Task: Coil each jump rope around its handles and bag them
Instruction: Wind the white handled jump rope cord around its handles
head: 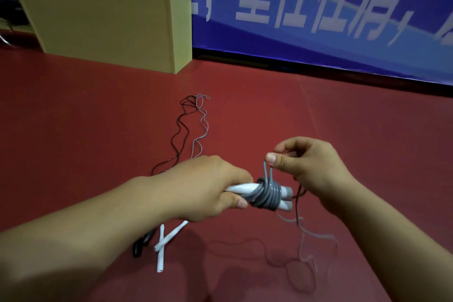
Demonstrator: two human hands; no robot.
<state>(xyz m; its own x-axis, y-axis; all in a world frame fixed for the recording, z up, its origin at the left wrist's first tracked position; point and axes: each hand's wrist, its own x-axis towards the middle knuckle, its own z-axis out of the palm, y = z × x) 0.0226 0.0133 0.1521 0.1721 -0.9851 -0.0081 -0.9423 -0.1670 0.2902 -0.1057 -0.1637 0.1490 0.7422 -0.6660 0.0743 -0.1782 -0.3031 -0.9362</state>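
Centre of frame: L hand [208, 186] has its fingers curled round a pair of white handles [241, 189] held side by side, grey end caps [288, 195] poking out to the right. Grey rope [268, 195] is coiled in several tight turns round both handles, just right of the L grip. R hand [311, 162], centre-right, pinches a small loop of that grey rope betw thumb and fingers, straight above the coil; loose grey rope and a thin dark cord hang below the handles twd the red floor [98, 110]. Lower left on the floor: 2nd pair of white handles [163, 243] crossed over each other, black handles [143, 243] just beside them, partly behind the L forearm. Their black rope [181, 127] & pale grey rope [203, 127] trail up to mid-frame, tangled at the far end. Upper left: tan box-like cabinet [103, 14]; upper right: blue banner [318, 7] w/ white characters
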